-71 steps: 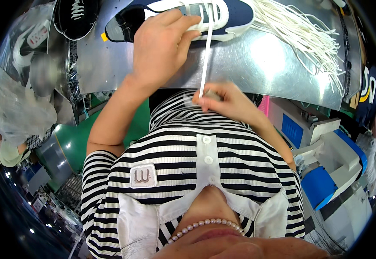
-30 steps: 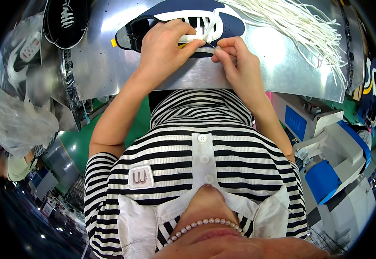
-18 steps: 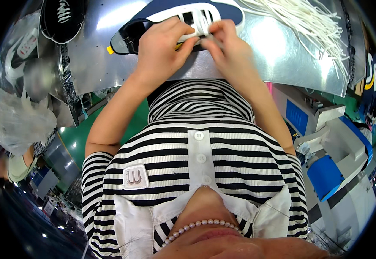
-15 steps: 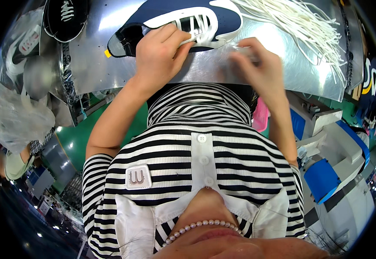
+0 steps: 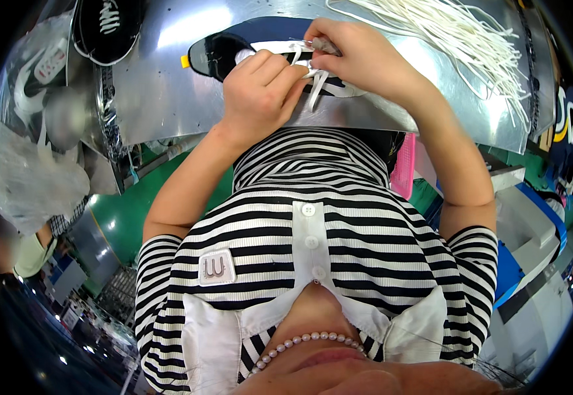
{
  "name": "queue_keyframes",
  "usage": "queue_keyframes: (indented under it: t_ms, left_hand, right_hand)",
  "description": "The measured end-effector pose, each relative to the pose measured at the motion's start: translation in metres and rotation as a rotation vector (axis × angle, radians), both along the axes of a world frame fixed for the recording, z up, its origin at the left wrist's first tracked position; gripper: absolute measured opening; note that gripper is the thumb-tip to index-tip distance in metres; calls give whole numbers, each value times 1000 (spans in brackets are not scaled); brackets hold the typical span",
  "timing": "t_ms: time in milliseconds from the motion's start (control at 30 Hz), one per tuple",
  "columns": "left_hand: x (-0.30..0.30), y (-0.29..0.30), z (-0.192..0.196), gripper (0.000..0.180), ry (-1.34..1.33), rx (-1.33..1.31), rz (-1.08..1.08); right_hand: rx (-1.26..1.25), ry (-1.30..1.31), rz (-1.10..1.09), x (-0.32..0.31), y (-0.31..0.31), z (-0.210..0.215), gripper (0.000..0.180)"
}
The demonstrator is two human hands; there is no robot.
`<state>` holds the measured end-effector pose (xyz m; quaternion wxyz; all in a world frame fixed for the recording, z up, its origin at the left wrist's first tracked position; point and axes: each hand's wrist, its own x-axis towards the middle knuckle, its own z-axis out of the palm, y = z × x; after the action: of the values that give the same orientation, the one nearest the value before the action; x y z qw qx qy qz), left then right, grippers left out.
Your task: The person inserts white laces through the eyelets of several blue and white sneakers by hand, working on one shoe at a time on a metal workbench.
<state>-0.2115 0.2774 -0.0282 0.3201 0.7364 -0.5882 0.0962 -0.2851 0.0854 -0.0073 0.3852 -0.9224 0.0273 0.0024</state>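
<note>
A navy and white sneaker (image 5: 263, 29) lies on its side on the metal table (image 5: 155, 99), heel to the left. White lace is threaded through part of its eyelets, and a loose lace end (image 5: 316, 92) hangs over the near side. My left hand (image 5: 260, 89) is closed in a pinch at the lacing, on what looks like the white lace. Over the toe half, my right hand (image 5: 365, 56) grips a small hook tool (image 5: 326, 45) with a greyish handle and thin metal tip, pointing left at the eyelets. The fingers hide much of the lacing.
A large bundle of white shoelaces (image 5: 457, 39) spreads over the table's right side. At the far left stands a black shoe (image 5: 107, 29), beside clear plastic bags (image 5: 30, 178). A pink basket (image 5: 403, 168) is below the table edge. Another person's arm (image 5: 40, 243) shows at left.
My right hand has swung leftward from beside the toe onto the lacing. My left hand and the shoe have shifted slightly right, and a lace end now hangs over the near side.
</note>
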Motion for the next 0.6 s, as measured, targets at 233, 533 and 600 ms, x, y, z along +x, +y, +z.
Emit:
queue_keyframes:
  t_ms: [233, 533, 600]
  left_hand:
    - [1, -3, 2, 22, -17, 3, -71]
    - [-1, -5, 2, 23, -33, -23, -85]
    - [0, -6, 4, 23, 15, 15, -90]
  right_hand:
    - [-143, 218, 83, 1, 2, 8, 22]
    - [346, 255, -21, -4, -8, -1, 25]
    - [414, 204, -103, -8, -7, -3, 26]
